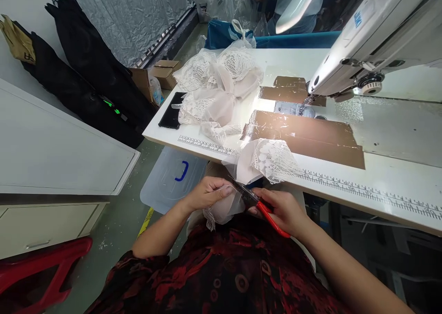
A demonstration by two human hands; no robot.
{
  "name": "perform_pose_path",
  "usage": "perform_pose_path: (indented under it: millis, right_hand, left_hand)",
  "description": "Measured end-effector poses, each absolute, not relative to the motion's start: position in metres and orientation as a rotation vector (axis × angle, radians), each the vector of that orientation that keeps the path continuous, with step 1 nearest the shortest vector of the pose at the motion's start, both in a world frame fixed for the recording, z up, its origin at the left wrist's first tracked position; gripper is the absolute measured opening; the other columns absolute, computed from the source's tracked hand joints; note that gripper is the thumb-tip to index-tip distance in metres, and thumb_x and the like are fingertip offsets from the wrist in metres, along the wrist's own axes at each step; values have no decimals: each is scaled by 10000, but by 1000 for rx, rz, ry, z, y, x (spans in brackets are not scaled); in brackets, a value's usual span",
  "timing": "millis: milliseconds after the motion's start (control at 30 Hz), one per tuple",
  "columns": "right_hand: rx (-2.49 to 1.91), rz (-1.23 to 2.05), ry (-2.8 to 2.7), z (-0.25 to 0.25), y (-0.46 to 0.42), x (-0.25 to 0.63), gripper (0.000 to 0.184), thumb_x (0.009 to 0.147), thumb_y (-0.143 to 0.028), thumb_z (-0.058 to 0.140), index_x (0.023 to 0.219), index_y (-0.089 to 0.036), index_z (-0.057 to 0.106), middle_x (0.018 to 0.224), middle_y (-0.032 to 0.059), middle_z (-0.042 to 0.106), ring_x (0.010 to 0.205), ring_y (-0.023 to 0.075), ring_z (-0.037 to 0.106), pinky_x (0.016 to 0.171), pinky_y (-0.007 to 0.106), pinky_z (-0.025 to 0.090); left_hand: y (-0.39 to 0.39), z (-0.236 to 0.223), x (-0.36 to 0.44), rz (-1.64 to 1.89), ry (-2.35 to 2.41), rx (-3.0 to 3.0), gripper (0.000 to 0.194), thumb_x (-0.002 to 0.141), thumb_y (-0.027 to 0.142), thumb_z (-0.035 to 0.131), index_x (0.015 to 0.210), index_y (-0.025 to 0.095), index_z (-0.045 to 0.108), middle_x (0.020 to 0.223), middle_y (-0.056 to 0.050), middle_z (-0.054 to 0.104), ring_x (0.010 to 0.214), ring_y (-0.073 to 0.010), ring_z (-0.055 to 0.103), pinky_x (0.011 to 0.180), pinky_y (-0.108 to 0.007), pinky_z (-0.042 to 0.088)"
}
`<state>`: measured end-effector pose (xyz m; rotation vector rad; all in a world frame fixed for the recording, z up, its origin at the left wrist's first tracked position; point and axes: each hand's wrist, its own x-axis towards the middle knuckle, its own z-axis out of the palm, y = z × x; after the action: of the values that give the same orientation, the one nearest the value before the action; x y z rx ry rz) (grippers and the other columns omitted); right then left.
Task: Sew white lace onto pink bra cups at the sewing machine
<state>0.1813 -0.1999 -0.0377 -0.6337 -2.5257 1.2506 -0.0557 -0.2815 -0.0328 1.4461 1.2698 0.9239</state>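
1. Left hand [213,193]: thumb and fingers pinch a sheer, white, lace-edged fabric piece [224,209], above the lap at the white, ruler-marked counter [390,171].
2. Right hand [285,209]: closes around red-handled metal scissors [265,212], blades at the fabric piece.
3. Heap of white lace pieces [203,104]: lies on the counter.

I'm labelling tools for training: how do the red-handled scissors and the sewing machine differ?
The scissors are far smaller than the sewing machine. The scissors have red handles; the machine's body is mainly white. The right hand holds the scissors, while neither hand touches the machine. Both have dark parts.
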Motion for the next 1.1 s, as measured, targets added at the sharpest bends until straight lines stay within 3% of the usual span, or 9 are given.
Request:
perform_pose_path:
  millis: [100, 200, 300, 367, 433, 533, 600, 833, 1100]
  right_hand:
    - [-591, 1273, -2519, -42, -202, 187, 248, 858, -392, 572, 1020, -207, 606, 806, 40, 681, 671, 142, 593, 633, 226, 448]
    - [-543, 1284, -2493, -48, -206, 193, 263, 845, -386, 586, 1025, -196, 604, 761, 27, 659, 636, 136, 571, 609, 221, 444]
    - [-545, 1273, -2434, -51, -211, 198, 280, 846, -404, 569, 1031, -198, 616, 763, 36, 662, 651, 154, 593, 615, 238, 463]
    - [-587, 1232, -2406, -50, -214, 205, 291, 842, -431, 563, 1016, -208, 632, 738, 34, 658, 639, 165, 601, 603, 249, 471]
    - [-628, 1174, -2369, -47, -216, 214, 307, 833, -448, 569, 1012, -211, 645, 674, 19, 635, 592, 165, 594, 572, 251, 472]
    - [-638, 1131, -2316, -41, -218, 230, 320, 821, -428, 591, 1049, -211, 649, 664, 14, 638, 573, 168, 603, 561, 252, 481]
    - [-667, 1156, -2321, -37, -218, 238, 325, 818, -400, 603, 1084, -217, 639, 767, 32, 681, 648, 187, 638, 616, 263, 500]
    - [-877, 1444, -2393, -23, -214, 230, 349, 826, -434, 605, 1089, -205, 620, 933, 50, 691, 808, 211, 639, 713, 267, 498]
    - [-854, 1549, -2382, -28, -214, 218, 317, 830, -452, 604, 1041, -214, 597, 923, 34, 661, 847, 204, 612, 751, 271, 476]
  left_hand:
    - [-284, -41, -60, 1066, 1540, 1894, 268, 917, 317, 490, 984, 168, 702, 1013, -108, 682, 967, -205, 598, 877, -349, 456]
    - [-275, -45, -59, 1165, 1600, 2297, 187, 885, 257, 542, 932, 182, 707, 1301, -132, 569, 1304, -266, 403, 1054, -439, 352]
    - [-255, -37, -49, 1109, 1384, 2464, 180, 891, 266, 537, 842, 189, 693, 1314, -102, 575, 1411, -261, 259, 1133, -470, 252]
    - [-243, -27, -41, 1094, 1271, 2419, 214, 912, 275, 491, 864, 200, 685, 1193, -85, 651, 1362, -243, 363, 1148, -478, 220]
    - [-237, -16, -35, 1134, 1221, 2296, 258, 930, 288, 439, 928, 196, 679, 1066, -90, 686, 1213, -223, 522, 1123, -457, 276]
    - [-240, -3, -36, 1178, 1162, 2073, 299, 930, 331, 432, 966, 172, 682, 914, -112, 664, 935, -201, 612, 902, -361, 474]
    - [-245, 2, -39, 1157, 1086, 1959, 277, 914, 332, 476, 972, 171, 694, 866, -107, 635, 849, -189, 604, 771, -309, 500]
    - [-256, -2, -45, 935, 899, 1775, 236, 908, 285, 516, 972, 170, 712, 955, -112, 688, 932, -199, 644, 860, -314, 498]
    - [-259, -11, -42, 907, 942, 1771, 247, 907, 274, 518, 1006, 161, 713, 989, -116, 707, 928, -190, 659, 843, -286, 508]
